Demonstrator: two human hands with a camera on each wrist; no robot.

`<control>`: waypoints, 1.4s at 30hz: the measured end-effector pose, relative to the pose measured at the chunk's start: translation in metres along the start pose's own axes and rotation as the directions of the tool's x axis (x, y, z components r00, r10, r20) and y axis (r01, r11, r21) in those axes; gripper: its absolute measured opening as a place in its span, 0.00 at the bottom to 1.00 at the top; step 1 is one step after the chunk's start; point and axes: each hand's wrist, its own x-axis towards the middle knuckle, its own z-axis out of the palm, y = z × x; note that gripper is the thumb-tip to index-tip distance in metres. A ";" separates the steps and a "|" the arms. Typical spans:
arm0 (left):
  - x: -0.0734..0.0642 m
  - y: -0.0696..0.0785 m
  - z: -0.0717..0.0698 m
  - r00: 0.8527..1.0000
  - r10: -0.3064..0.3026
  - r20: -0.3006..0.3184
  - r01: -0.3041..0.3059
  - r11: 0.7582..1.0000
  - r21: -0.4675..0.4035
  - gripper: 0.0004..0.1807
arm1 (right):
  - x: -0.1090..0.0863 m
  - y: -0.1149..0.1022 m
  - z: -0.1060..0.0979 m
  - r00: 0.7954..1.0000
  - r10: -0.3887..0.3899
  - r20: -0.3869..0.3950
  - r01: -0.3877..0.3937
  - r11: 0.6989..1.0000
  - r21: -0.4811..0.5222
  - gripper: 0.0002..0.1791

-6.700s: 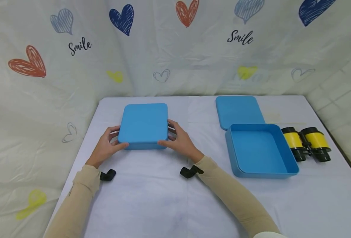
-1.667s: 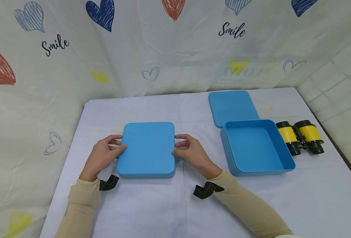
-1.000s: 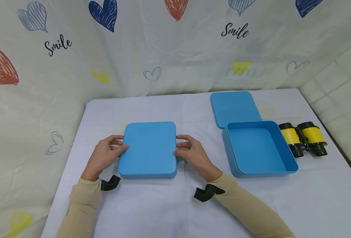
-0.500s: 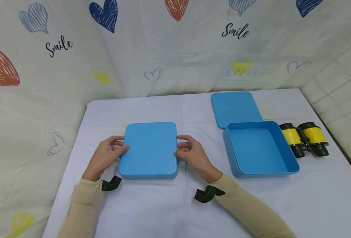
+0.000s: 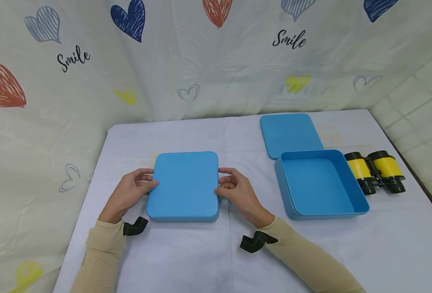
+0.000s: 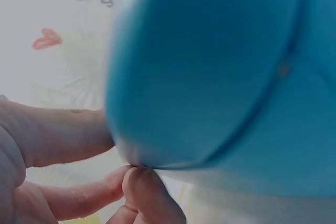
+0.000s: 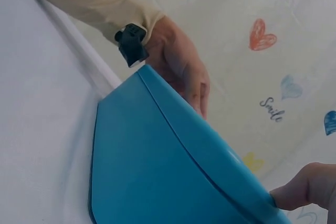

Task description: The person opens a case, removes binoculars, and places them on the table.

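Observation:
A square blue box with rounded corners sits on the white cloth in front of me, its blue lid (image 5: 184,187) on top. My left hand (image 5: 128,191) pinches the lid at its left side. In the left wrist view, the thumb (image 6: 68,135) lies against the lid's rim and a fingertip reaches the seam below. From the right side my right hand (image 5: 239,193) pinches the lid, thumb near the top edge. The right wrist view shows the seam between lid and box body (image 7: 136,166), with the left hand across from it. The box's inside is hidden.
An open blue box (image 5: 322,183) with nothing in it stands to the right. Behind it lies a flat blue lid (image 5: 290,134), partly overlapped by the box. Yellow-and-black binoculars (image 5: 388,167) lie at the far right near the table edge. A heart-printed curtain (image 5: 230,61) hangs behind.
Since the earliest frame, the closed box has come nearer to me and both hands have moved with it, gripping higher up its sides. Over the last second almost nothing has moved.

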 end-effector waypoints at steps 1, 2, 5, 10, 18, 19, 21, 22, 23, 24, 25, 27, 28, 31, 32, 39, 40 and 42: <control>0.000 0.000 0.000 1.000 0.002 0.004 -0.002 1.000 -0.005 0.32 | -0.001 0.000 0.000 1.000 -0.006 -0.001 0.006 1.000 0.004 0.35; -0.001 0.000 -0.001 1.000 0.002 0.008 -0.002 1.000 -0.012 0.32 | -0.001 0.000 0.000 1.000 -0.010 -0.003 0.010 1.000 0.007 0.35; -0.001 0.000 -0.001 1.000 0.004 0.009 -0.004 1.000 -0.016 0.31 | -0.004 -0.001 0.001 0.999 -0.034 -0.008 0.034 0.999 0.003 0.36; -0.002 0.002 -0.002 1.000 0.003 -0.003 -0.003 1.000 -0.011 0.31 | -0.006 -0.003 0.001 0.997 -0.081 -0.012 0.080 0.996 -0.025 0.37; -0.003 0.002 -0.003 1.000 -0.001 0.003 0.001 1.000 -0.026 0.31 | -0.007 -0.003 0.000 0.997 -0.075 0.006 0.075 0.997 -0.027 0.37; -0.003 0.002 -0.003 1.000 -0.001 0.004 0.002 1.000 -0.030 0.32 | -0.007 -0.003 0.000 0.997 -0.076 0.007 0.076 0.997 -0.031 0.36; -0.003 0.001 -0.003 1.000 0.004 0.003 -0.004 1.000 -0.029 0.32 | -0.007 -0.004 0.000 0.997 -0.076 0.005 0.076 0.996 -0.037 0.36; -0.003 0.001 -0.004 1.000 0.007 0.002 -0.007 1.000 -0.028 0.32 | -0.007 -0.004 0.000 0.997 -0.076 0.003 0.076 0.996 -0.041 0.36; -0.004 0.002 -0.004 1.000 0.010 0.003 -0.010 1.000 -0.029 0.32 | -0.007 -0.004 0.000 0.997 -0.077 0.002 0.077 0.996 -0.043 0.36; -0.004 0.002 -0.005 1.000 0.012 0.003 -0.012 0.999 -0.030 0.33 | -0.007 -0.005 0.000 0.997 -0.077 0.002 0.077 0.996 -0.043 0.36; -0.004 0.002 -0.005 1.000 0.014 0.003 -0.014 0.999 -0.031 0.33 | -0.007 -0.005 -0.001 0.997 -0.078 0.002 0.078 0.996 -0.043 0.36; -0.004 0.003 -0.006 1.000 0.021 0.004 -0.021 0.999 -0.037 0.33 | -0.007 -0.005 -0.001 0.997 -0.080 0.005 0.080 0.996 -0.040 0.36; -0.005 0.004 -0.007 1.000 0.023 0.005 -0.022 0.999 -0.043 0.33 | -0.008 -0.005 -0.001 0.997 -0.079 0.007 0.079 0.996 -0.041 0.36; -0.007 0.005 -0.008 0.999 0.033 0.005 -0.032 0.998 -0.054 0.33 | -0.009 -0.007 -0.002 0.997 -0.077 0.015 0.078 0.996 -0.041 0.36; -0.007 0.005 -0.008 0.999 0.034 0.003 -0.034 0.998 -0.055 0.34 | -0.009 -0.007 -0.002 0.997 -0.076 0.018 0.076 0.996 -0.038 0.36; -0.010 0.008 -0.011 0.999 0.045 0.001 -0.045 0.997 -0.066 0.34 | -0.010 -0.012 -0.003 0.997 -0.078 0.026 0.079 0.996 -0.050 0.36; -0.010 0.008 -0.011 0.999 0.048 0.002 -0.048 0.997 -0.065 0.34 | -0.010 -0.013 -0.004 0.997 -0.074 0.026 0.075 0.996 -0.051 0.37; -0.010 0.009 -0.011 0.998 0.055 0.003 -0.055 0.996 -0.064 0.34 | -0.010 -0.014 -0.005 0.997 -0.071 0.032 0.073 0.996 -0.058 0.37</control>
